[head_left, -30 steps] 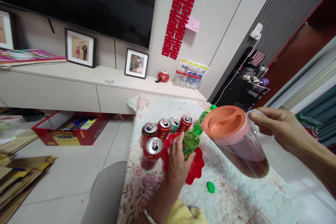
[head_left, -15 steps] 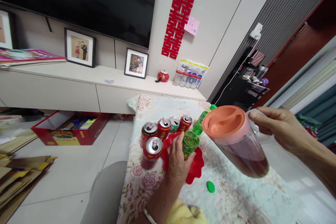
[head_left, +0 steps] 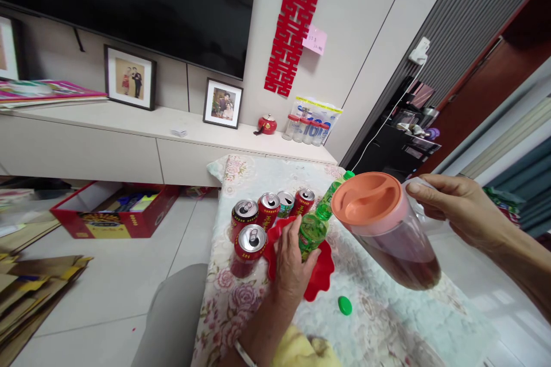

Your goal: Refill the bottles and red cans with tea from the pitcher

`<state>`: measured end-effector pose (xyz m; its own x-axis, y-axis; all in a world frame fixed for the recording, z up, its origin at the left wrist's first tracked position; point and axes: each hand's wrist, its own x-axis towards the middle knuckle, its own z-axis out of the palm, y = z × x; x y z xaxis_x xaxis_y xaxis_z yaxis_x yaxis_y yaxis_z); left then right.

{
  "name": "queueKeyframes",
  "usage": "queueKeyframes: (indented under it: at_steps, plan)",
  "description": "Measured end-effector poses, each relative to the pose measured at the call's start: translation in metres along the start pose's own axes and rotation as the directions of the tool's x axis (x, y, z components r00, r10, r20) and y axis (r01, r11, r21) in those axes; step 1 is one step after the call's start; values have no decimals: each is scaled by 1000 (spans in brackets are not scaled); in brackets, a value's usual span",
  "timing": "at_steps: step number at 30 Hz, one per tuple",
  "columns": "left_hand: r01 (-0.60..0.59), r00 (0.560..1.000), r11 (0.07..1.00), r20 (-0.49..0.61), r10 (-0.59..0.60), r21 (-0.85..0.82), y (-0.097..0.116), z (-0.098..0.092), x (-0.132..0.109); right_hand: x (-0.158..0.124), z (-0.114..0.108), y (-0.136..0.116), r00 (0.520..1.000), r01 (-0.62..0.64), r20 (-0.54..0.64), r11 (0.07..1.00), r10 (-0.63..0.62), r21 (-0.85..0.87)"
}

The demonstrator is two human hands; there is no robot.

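Note:
My right hand grips the handle of a clear pitcher with an orange lid. The pitcher is tilted toward the left, and dark reddish-brown liquid lies low in it. My left hand is closed around a green plastic bottle, which stands over a red scalloped dish. The pitcher's lid hides part of a second green bottle behind. Whether liquid flows between pitcher and bottle cannot be seen. A loose green cap lies on the flowered tablecloth.
Several opened drink cans, such as the red can, stand left of the dish. A yellow cloth lies at the near edge. Beyond the table is a low cabinet with framed photos and glass jars. A red box sits on the floor.
Almost nothing differs. Both hands, the pitcher and the bottle keep their places, with only a slight shift of the camera.

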<state>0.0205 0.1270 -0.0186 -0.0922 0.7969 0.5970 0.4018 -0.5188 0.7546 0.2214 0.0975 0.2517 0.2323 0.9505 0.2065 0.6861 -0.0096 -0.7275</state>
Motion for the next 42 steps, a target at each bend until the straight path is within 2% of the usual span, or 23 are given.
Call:
queueKeyframes:
  at_steps: [42]
  plan:
    - [4, 1000, 1000, 4, -4, 0, 1, -1, 0, 1, -1, -3, 1000, 9, 10, 1000, -9, 1]
